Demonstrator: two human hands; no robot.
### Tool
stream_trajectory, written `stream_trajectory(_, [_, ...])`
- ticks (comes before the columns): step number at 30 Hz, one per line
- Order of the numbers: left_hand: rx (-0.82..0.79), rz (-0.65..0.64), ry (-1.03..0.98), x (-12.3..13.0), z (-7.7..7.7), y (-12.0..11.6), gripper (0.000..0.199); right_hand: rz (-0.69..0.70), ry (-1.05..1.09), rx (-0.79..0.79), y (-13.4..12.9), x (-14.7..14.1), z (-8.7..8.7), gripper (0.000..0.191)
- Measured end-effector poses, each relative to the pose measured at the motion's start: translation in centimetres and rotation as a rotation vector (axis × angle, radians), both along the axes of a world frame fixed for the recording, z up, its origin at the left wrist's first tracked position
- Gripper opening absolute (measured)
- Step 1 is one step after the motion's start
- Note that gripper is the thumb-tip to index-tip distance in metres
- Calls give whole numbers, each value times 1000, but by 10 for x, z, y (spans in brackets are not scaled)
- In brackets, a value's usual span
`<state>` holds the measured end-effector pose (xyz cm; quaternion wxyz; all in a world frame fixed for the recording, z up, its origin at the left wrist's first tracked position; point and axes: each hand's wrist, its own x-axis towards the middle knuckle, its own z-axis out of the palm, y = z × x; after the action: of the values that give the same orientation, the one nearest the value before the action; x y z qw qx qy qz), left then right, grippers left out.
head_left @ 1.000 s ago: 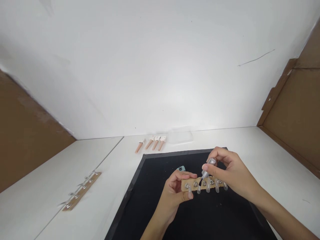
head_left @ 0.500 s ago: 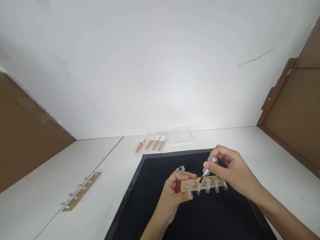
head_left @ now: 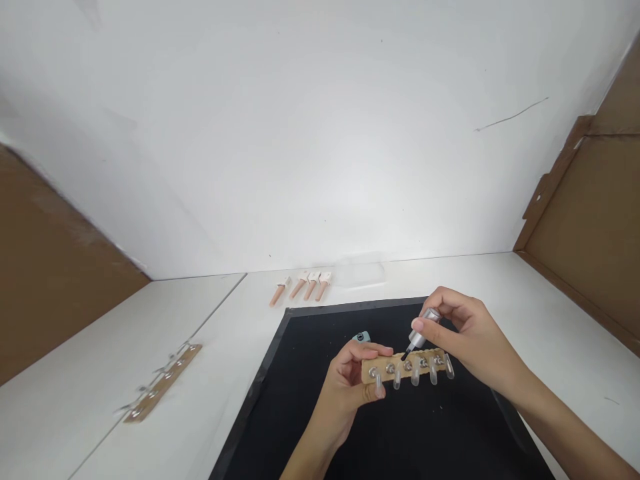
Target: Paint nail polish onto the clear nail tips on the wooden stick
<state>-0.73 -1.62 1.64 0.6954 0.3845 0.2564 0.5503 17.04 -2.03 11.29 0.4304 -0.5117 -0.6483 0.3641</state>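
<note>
The fingers [head_left: 419, 325] of the right hand [head_left: 461, 331] pinch a silver cap [head_left: 426, 325], thumb against the near side, its dark brush [head_left: 406, 355] slanting down and leftward from them. The left hand [head_left: 346, 379] clamps a tan strip [head_left: 382, 367] by its left end, fingers along the top edge and thumb below. So the strip lies between the two sets of fingers, with its five clear nail tips [head_left: 415, 373] hanging along the lower edge. The end grip seems meant to leave most of that row free, and the slanted hold probably keeps the right fingers off the tips. The brush's end is by the second tip from the left; whether it touches is too small to tell.

The leftmost tip overlaps the left thumb, which crowds it. Just beyond the left fingers sits a teal bottle [head_left: 362, 337], its lower part hidden by them. A black mat [head_left: 400, 430] spreads below both hands. Farther out, ahead of the left fingers, lie four pink-and-white bottles [head_left: 311, 287] and a clear tray [head_left: 361, 275]. Well to their left rests a second strip [head_left: 166, 382] with clips.
</note>
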Motion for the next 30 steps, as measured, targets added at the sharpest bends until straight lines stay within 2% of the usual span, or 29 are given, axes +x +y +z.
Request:
stream_trajectory(6, [16,24,21,0,3,1,30,24,20,-1,0,0,0,26])
stream_trajectory(12, [86,32,12,3,-3,4,31,110,11,-38,1,-1,-4,28])
stream_trajectory(17, [91,20,25,7,8,4,29,155,7,-58,1,-1,-6,30])
stream_trajectory(22, [109,19,26,8,14,3,29,151,5,-61,2,-2,-5,30])
stream_trajectory(30, [147,32,21,7,6,3,29,115,-19,-30,3,-2,-6,29])
